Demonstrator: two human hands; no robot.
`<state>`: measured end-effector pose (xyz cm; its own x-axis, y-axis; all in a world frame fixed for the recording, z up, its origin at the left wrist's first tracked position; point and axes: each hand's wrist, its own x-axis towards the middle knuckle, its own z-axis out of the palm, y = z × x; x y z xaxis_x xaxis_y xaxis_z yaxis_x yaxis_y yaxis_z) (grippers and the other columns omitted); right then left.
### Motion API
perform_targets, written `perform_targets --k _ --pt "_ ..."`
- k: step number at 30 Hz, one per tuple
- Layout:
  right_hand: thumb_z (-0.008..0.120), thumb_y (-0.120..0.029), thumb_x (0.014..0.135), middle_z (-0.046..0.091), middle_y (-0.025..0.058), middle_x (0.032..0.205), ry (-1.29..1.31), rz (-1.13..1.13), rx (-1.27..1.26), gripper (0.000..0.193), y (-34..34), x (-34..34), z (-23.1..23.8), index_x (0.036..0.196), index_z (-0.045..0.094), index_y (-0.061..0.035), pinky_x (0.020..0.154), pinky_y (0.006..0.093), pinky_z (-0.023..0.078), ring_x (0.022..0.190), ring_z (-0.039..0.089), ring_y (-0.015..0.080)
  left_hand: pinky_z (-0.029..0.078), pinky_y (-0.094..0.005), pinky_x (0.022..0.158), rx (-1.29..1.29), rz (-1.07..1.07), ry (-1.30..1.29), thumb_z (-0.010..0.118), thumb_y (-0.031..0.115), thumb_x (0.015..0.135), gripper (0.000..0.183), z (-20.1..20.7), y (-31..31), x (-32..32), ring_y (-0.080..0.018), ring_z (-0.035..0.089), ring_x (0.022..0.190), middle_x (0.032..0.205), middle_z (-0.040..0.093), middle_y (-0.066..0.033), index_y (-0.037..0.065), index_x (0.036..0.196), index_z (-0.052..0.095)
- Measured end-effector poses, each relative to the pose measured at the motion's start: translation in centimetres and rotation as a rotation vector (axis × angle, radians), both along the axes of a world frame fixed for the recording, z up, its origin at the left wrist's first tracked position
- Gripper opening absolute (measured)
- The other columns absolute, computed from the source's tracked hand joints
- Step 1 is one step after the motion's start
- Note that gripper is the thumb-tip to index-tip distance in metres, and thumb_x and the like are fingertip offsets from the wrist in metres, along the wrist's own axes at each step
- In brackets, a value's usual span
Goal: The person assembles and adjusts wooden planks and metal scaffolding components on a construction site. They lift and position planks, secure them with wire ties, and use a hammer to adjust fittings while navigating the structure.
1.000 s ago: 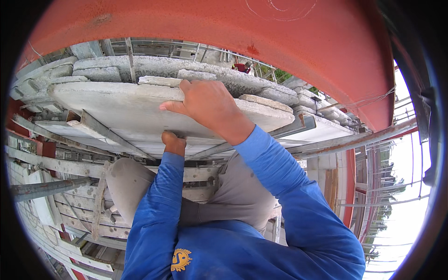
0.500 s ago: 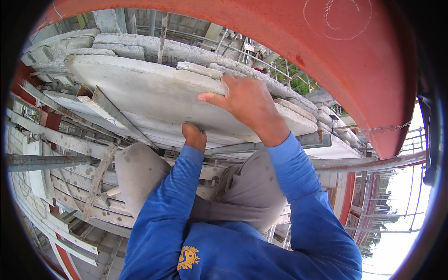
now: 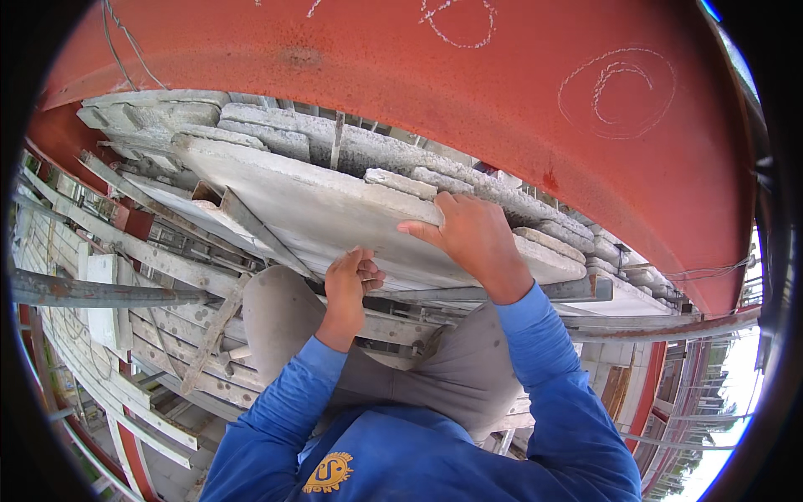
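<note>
A wide, pale grey board (image 3: 301, 201) with a rough upper edge leans in front of me, like a cement panel. My right hand (image 3: 481, 238) grips its top edge, fingers over the back and thumb on the front face. My left hand (image 3: 347, 289) is in front of the board's lower part, above my knee. Its fingers are loosely bent and apart, with nothing visible in them. Whether they touch the board I cannot tell. Small broken slabs (image 3: 401, 181) lie along the edge behind the board.
A large red steel beam (image 3: 519, 92) with chalk marks spans overhead. Metal channels (image 3: 242, 219) stick out by the board. A grey pipe (image 3: 109, 289) runs in from the left. Perforated planks (image 3: 184, 356) form the platform below, with gaps between them.
My left hand has drawn back from the board's lower part, and its fingers now show. My right hand keeps its grip. The view has tilted up, showing more red beam.
</note>
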<state>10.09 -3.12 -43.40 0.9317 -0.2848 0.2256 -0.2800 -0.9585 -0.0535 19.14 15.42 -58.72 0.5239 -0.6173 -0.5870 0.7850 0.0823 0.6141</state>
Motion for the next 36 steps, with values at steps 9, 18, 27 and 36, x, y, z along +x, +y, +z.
perform_targets --k 9,18,27,36 --pt "0.065 -0.073 0.091 0.070 0.0145 0.082 -0.004 -0.077 -0.007 0.071 0.1 -1.2 0.8 0.098 0.069 -0.0025 0.074 0.0440 0.057 0.084 0.072 0.0315 0.051 -0.0463 0.092 0.099 -0.306 -2.139 0.083 0.044 0.086 0.057 15.3 -0.9 11.8 -0.0347 0.065 0.100 0.101 0.070 -0.0146 0.000 0.119 0.069" --pt "0.066 -0.083 0.082 0.059 0.0090 0.061 -0.090 -0.225 -0.142 0.077 -0.2 -4.5 -0.6 0.075 0.060 -0.0068 0.056 0.0421 0.052 0.059 0.065 0.0303 0.050 -0.0472 0.074 0.267 -0.627 -2.282 0.077 0.069 0.077 0.068 13.9 -1.6 14.7 -0.0344 0.065 0.080 0.079 0.066 -0.0132 0.004 0.094 0.067" --pt "0.062 -0.084 0.086 0.061 0.0098 0.057 -0.114 -0.185 -0.215 0.079 -0.8 -3.5 -0.6 0.074 0.065 -0.0062 0.057 0.0402 0.055 0.057 0.068 0.0281 0.049 -0.0495 0.078 0.298 -0.488 -2.203 0.080 0.071 0.073 0.072 14.4 -2.0 15.1 -0.0372 0.065 0.085 0.083 0.068 -0.0161 0.003 0.093 0.070" --pt "0.058 -0.086 0.088 0.063 0.0120 0.057 -0.028 -0.151 -0.193 0.084 -2.0 -3.8 -0.3 0.077 0.070 -0.0037 0.056 0.0419 0.056 0.058 0.069 0.0309 0.046 -0.0469 0.078 0.224 -0.423 -2.201 0.074 0.074 0.078 0.070 13.4 -2.0 14.0 -0.0354 0.063 0.080 0.077 0.065 -0.0141 0.005 0.084 0.066"
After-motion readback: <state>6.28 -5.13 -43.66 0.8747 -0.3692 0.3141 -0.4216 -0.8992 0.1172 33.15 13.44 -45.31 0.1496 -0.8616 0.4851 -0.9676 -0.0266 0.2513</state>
